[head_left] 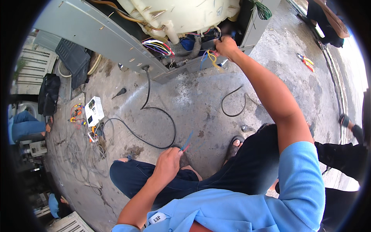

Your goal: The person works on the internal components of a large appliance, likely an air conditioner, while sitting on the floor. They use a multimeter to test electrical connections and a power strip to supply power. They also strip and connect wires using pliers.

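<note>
My left hand [169, 162] is closed low in front of me around the end of a black cable [174, 129]. Thin blue and red wires [187, 146] stick out past its fingertips. The cable loops back to a grommet in the grey cabinet of an opened washing machine [104, 36]. My right hand [227, 47] reaches into the base of the machine, under the white tub [185, 15]. Its fingers are bent together, and what they pinch is hidden. Yellow and blue wires [211, 57] hang just below them. Another loose wire bundle [158, 45] spills over the cabinet edge to the left.
A white power strip [94, 111] lies on the concrete at left, beside tangled cords [83, 154]. A black-handled tool [119, 92] rests nearby. Red-and-yellow pliers [307, 62] lie at right, and a loose black cable [232, 114] curves before my feet. Other people are at both sides.
</note>
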`<state>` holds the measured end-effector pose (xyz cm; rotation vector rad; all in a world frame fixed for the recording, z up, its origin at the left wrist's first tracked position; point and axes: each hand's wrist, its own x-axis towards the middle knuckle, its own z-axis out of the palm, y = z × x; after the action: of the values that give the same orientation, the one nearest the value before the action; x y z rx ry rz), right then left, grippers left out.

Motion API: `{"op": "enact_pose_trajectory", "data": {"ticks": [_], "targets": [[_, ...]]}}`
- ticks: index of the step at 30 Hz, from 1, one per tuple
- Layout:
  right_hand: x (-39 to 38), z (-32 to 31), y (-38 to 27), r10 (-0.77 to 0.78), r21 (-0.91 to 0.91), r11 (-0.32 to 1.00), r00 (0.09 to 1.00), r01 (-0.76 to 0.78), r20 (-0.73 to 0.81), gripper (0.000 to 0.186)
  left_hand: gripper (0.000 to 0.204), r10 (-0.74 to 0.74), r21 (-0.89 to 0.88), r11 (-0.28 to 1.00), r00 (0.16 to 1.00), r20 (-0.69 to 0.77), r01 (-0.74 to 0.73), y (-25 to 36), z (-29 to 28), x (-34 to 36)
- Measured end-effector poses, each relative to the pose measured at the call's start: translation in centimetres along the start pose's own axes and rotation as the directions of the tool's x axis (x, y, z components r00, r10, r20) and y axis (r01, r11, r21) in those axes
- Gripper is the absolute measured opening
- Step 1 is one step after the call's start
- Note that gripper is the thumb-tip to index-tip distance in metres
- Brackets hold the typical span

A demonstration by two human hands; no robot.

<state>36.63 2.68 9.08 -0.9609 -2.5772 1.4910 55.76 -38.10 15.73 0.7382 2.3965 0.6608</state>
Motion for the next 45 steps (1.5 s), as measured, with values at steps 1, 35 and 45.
{"op": "enact_pose_trajectory", "data": {"ticks": [1,35,45], "targets": [[0.5,0.1,1.4,0.005,0.168,0.985,0.992,-0.027,0.128,0.033,0.014,-0.01,0.069,0.998,0.995,0.101,0.003,-0.9,0.4,1.2],[-3.3,-0.5,1.7,0.11,-0.232,0.967,0.662,0.1,0.742,0.055,0.044,0.442,0.349,0.808,0.88,0.174,-0.475,6.6,7.4,12.7],[-12.7,-4.4,19.5,0.315,-0.667,0.316,0.588,0.675,0.745,0.059,0.046,0.24,0.119,0.956,0.95,0.201,-0.267,2.4,-10.4,11.3]]}}
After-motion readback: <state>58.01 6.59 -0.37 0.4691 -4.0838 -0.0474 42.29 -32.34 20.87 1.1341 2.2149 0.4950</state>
